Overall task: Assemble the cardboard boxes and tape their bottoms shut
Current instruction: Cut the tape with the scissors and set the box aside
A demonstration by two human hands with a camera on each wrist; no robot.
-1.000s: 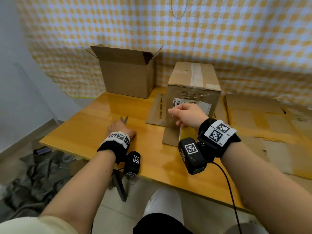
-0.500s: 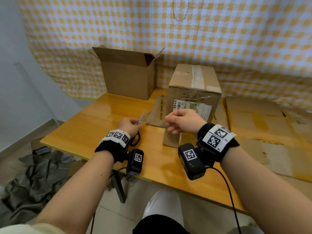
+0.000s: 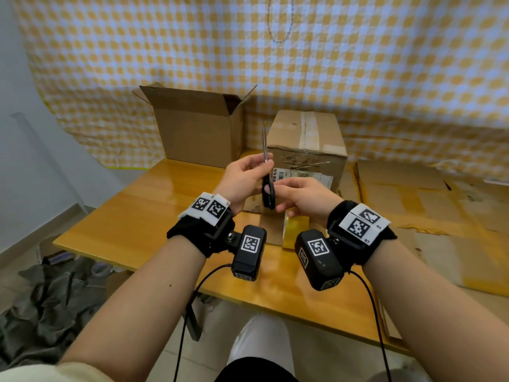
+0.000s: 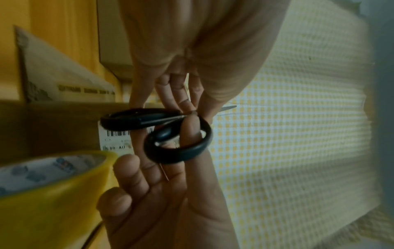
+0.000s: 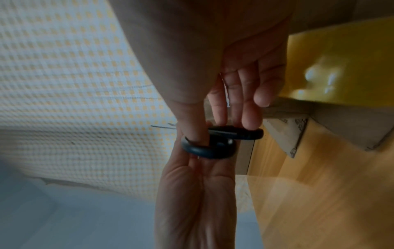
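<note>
Black-handled scissors (image 3: 268, 190) stand upright between my hands, blades pointing up. My left hand (image 3: 248, 173) pinches them at the blades near the pivot (image 4: 193, 112). My right hand (image 3: 293, 194) meets the handles: its thumb (image 5: 193, 128) is through one loop and its fingers (image 5: 248, 118) lie on the other. A yellow tape roll (image 3: 294, 228) shows just under my right hand; I cannot tell what supports it. Behind the hands stands a cardboard box (image 3: 305, 139) with a taped seam on top and a shipping label on its front.
An open-topped cardboard box (image 3: 198, 133) stands at the back left of the wooden table (image 3: 132, 219). Flattened cardboard sheets (image 3: 413, 205) cover the table's right side. A checked cloth hangs behind. Dark fabric (image 3: 46, 304) lies on the floor at left.
My left hand picked the scissors up from the table and raised them to the middle, blades up. My right hand moved left from the box front to the handles.
</note>
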